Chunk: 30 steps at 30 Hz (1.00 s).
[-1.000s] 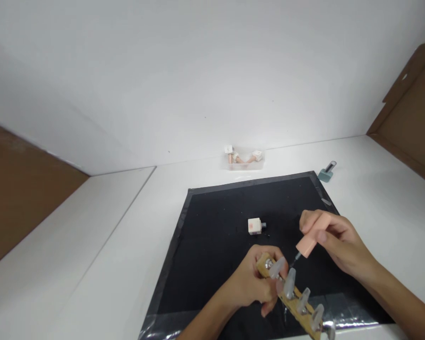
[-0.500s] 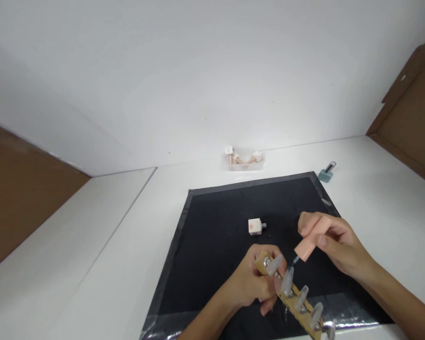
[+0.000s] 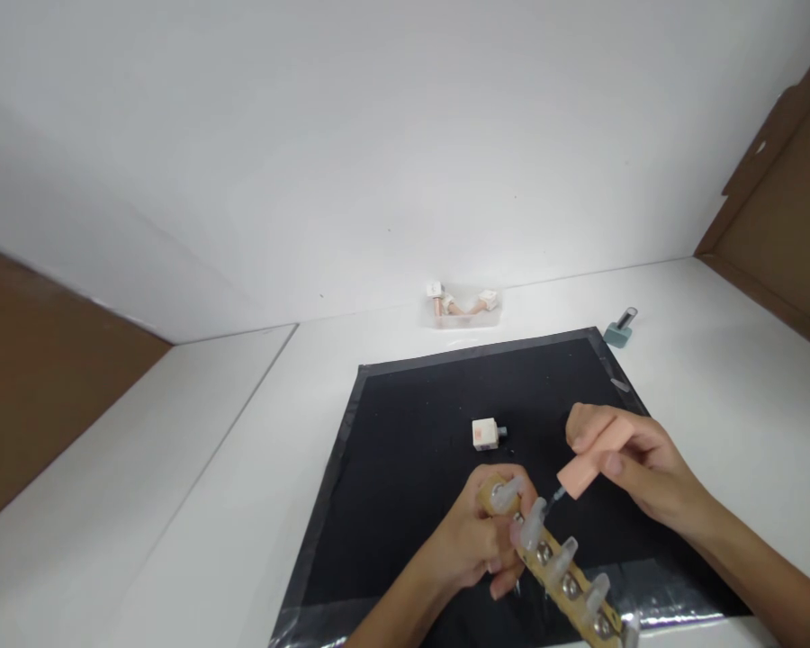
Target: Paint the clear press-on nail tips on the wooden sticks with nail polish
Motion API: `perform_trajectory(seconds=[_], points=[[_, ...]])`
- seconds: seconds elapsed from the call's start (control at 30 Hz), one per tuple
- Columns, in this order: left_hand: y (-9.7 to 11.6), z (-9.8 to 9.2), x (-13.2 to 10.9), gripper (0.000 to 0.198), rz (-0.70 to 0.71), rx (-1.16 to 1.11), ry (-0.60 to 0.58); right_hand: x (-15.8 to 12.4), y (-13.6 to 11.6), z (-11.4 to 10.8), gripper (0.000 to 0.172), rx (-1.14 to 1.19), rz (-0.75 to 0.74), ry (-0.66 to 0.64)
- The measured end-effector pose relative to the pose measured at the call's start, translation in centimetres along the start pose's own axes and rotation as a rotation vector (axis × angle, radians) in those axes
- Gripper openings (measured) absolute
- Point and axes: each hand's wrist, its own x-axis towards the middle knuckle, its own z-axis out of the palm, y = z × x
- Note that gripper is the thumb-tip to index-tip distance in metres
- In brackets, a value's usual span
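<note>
My left hand (image 3: 476,535) is closed around the upper end of a yellowish nail display stand (image 3: 559,585), which slants down to the right. Several translucent false nails (image 3: 562,558) stick up from it on round metal mounts. Between thumb and forefinger, my right hand (image 3: 648,468) pinches a peach nail polish brush cap (image 3: 590,463). Its dark brush tip is at the edge of the second false nail (image 3: 533,525); whether they touch I cannot tell. On the mat behind my hands, a white polish bottle (image 3: 485,434) lies on its side with its neck uncapped.
A black mat (image 3: 405,414) covers the middle of the white table (image 3: 229,504). At the back stands a clear box (image 3: 469,319) with several peach-capped bottles. A teal stand (image 3: 618,335) sits beyond the mat's right corner, and a loose false nail (image 3: 619,385) lies near the right edge.
My left hand has shifted and turned the nail stand slightly to the left. The brush has moved a little left with it, staying close to the second nail.
</note>
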Motion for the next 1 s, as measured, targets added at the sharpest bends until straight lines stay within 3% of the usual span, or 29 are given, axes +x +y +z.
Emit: perform_trajectory(seconds=[0.33,0.6,0.8,1.0], points=[[0.0,-0.2,0.0,0.022,0.036,0.008,-0.025,-0.1,0.2,-0.2,0.014,-0.056,0.029,0.052],[-1.1,0.6,1.1,0.03,-0.037,0.128,0.093,1.4,-0.2,-1.5,0.027,-0.097,0.127,0.417],[-1.6,1.5,1.6,0.037,-0.112,0.24,0.163,1.4,-0.2,-2.2,0.018,-0.115,0.168,0.4],[-1.9,0.8,2.0,0.041,-0.092,0.433,0.238,1.4,-0.1,-2.1,0.022,-0.142,0.163,0.404]])
